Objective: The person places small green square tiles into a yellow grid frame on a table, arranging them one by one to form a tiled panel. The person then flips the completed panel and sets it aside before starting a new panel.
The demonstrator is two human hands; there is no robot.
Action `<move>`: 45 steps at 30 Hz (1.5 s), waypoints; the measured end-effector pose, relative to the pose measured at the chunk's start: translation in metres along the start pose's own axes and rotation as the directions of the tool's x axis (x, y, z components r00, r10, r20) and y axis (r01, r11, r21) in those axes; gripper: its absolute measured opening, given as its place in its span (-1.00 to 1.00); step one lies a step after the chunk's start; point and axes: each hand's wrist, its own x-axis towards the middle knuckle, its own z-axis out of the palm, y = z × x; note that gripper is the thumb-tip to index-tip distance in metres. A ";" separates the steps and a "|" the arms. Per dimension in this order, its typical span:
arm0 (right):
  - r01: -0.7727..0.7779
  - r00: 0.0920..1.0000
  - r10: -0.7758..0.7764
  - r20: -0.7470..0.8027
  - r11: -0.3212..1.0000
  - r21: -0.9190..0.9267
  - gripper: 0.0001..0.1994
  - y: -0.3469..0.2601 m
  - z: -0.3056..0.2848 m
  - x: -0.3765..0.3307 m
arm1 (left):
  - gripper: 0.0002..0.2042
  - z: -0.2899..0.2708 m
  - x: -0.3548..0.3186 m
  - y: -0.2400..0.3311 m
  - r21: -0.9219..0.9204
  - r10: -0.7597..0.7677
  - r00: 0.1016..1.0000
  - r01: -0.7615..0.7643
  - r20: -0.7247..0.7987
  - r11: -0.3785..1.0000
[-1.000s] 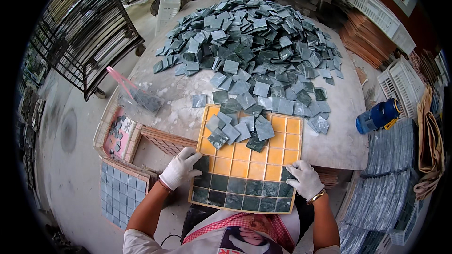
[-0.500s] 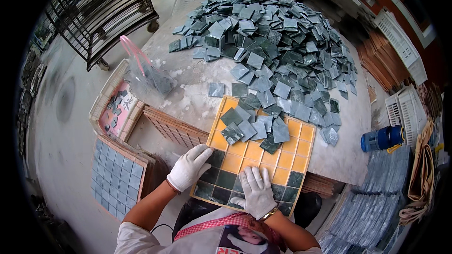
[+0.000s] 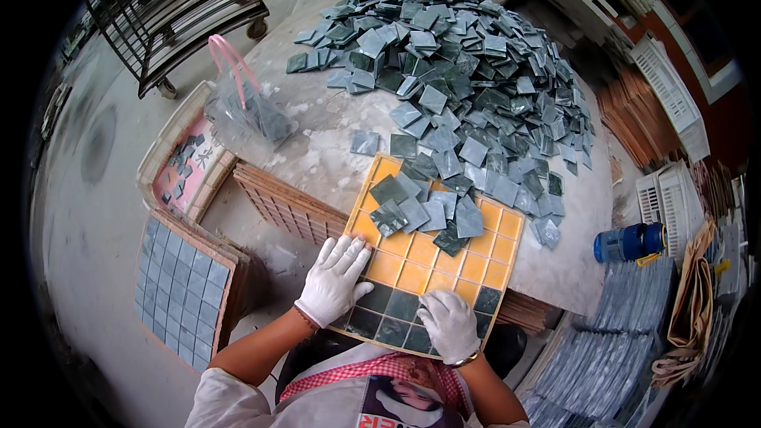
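A yellow gridded tray (image 3: 412, 278) lies tilted in front of me, with dark green square tiles (image 3: 375, 296) set in its nearest rows. My left hand (image 3: 334, 277), in a white glove, rests fingers stretched on the tray's left edge, beside the filled cells. The white-gloved right hand (image 3: 450, 326) is over the tiles at the right, its fingers bent and drawn together. Whatever lies under those fingertips is hidden. Several loose grey-green tiles (image 3: 414, 215) are heaped across the far part of the tray.
A big pile of square tiles (image 3: 476, 71) covers the table (image 3: 317, 139) beyond. At the left are a clear bag with pink handles (image 3: 261, 115), a pale basket (image 3: 151, 166) and tile-filled panels (image 3: 181, 289). A blue bottle (image 3: 630, 243) and stacked grey sheets (image 3: 602, 364) stand right.
My right hand has shifted right along the tray, and its spread fingers have curled in. The left hand has slid a little farther up the left edge, its fingers flatter.
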 end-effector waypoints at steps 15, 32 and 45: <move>-0.326 0.931 0.279 0.235 0.925 0.193 -0.59 -0.002 0.013 0.007 | -0.51 0.000 0.002 0.017 -0.150 -0.012 0.996 0.000 -0.084 0.989; -0.468 0.797 0.493 0.349 0.140 0.872 -0.86 -0.024 -0.003 -0.017 | -0.84 -0.016 -0.017 0.076 -0.888 -0.254 0.907 0.396 0.337 0.236; -0.573 0.689 0.559 0.462 0.028 0.819 -0.81 -0.043 -0.008 -0.005 | -0.82 -0.014 -0.037 0.055 -0.912 -0.086 0.950 0.312 0.300 0.267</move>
